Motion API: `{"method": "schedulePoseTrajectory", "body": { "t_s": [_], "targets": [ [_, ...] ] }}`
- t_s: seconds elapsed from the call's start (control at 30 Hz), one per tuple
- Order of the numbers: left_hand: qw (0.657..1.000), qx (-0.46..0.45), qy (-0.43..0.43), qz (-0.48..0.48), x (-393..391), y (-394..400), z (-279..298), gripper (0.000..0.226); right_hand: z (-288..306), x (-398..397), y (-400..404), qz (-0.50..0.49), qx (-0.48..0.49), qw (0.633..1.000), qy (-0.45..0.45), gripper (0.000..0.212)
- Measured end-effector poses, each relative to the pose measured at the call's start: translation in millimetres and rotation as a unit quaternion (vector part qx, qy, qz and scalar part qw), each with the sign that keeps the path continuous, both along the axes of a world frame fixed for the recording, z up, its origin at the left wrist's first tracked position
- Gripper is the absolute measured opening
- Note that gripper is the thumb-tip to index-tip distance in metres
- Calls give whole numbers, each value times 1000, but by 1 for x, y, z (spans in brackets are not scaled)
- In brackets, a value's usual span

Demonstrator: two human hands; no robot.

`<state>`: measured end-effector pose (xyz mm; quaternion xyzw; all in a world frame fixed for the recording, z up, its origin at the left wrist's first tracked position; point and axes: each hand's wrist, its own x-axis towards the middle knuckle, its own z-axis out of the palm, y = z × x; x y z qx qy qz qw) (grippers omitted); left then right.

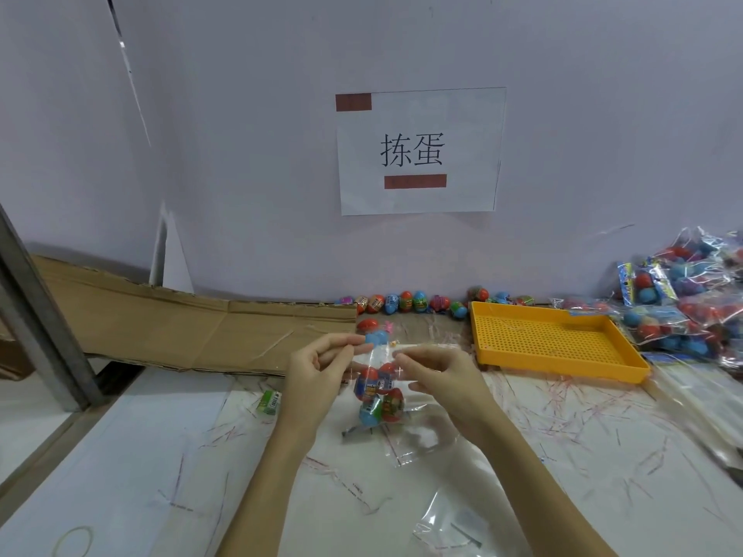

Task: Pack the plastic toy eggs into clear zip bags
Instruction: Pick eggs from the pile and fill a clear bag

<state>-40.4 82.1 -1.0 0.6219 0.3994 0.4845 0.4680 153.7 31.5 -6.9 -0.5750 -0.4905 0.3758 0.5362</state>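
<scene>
Now both hands (L [321, 365], R [432, 371]) raised, pinching bag [380, 391] top

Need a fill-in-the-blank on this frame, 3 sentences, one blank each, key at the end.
1. Both hands, left hand and right hand, pinch the top of a clear plastic zip bag that holds ____ plastic toy eggs.
2. The perforated plastic tray to the right is ____ in colour.
3. A row of loose coloured plastic eggs lies along the foot of the ____.

Missing words: four; yellow; wall
</scene>
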Motion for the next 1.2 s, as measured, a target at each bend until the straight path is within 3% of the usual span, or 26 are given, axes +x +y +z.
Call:
{"method": "schedulePoseTrajectory", "body": {
  "t_s": [0.17,0.43,0.67,0.87,1.2],
  "targets": [
    [999,-25,4,-21,-1,1,0,18,-3,3,1,-19,-17,999,46,10],
    [993,-107,-30,-24,-6,5,-4,15,0,5,1,-25,-5,999,32,10],
    [996,-92,5,6,-10,9,-10,14,2,12,-2,-17,-3,1000,24,12],
    [995,-95,-29,-21,-18,11,-8,17,2,18,-4,2,9,998,57,13],
    [998,-7,-1,-56,-28,14,-11,21,1,22,-6,22,56,998,11,17]
  ]
}}
